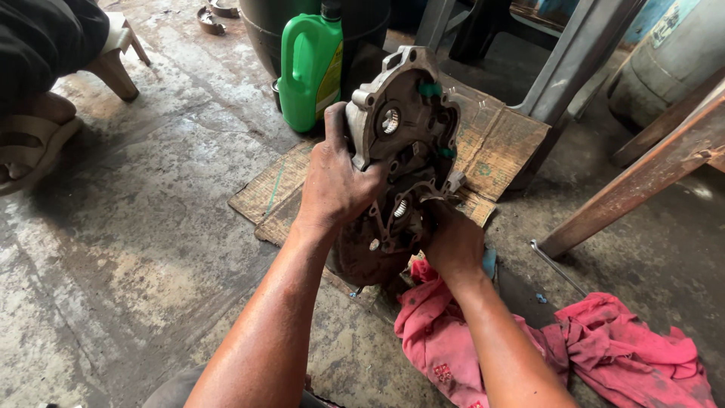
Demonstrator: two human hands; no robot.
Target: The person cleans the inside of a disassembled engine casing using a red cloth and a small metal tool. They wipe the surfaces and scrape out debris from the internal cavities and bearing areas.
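While the concrete floor is spreading out stained and patchy beneath everything, a flattened sheet of cardboard is lying on it near the far edge of the view, with a green plastic jug standing upright at the cardboard's far left corner. A crumpled pink rag is trailing off the cardboard's near edge onto the floor at the right.

Above the cardboard, both hands are holding up a grey cast-metal engine crankcase cover, its long axis running nearly upright and leaning slightly to the right at the top. The left hand is wrapping around the casting's left edge about midway up, thumb pointing upward along the rim, fingers closed on the metal. The right hand is gripping the lower right part, fingers curled behind and mostly hidden. So the casting is rising above and between the two grips.

Its face is looking oily and grimy, showing round bearing bores, bolt holes and two small green plugs.
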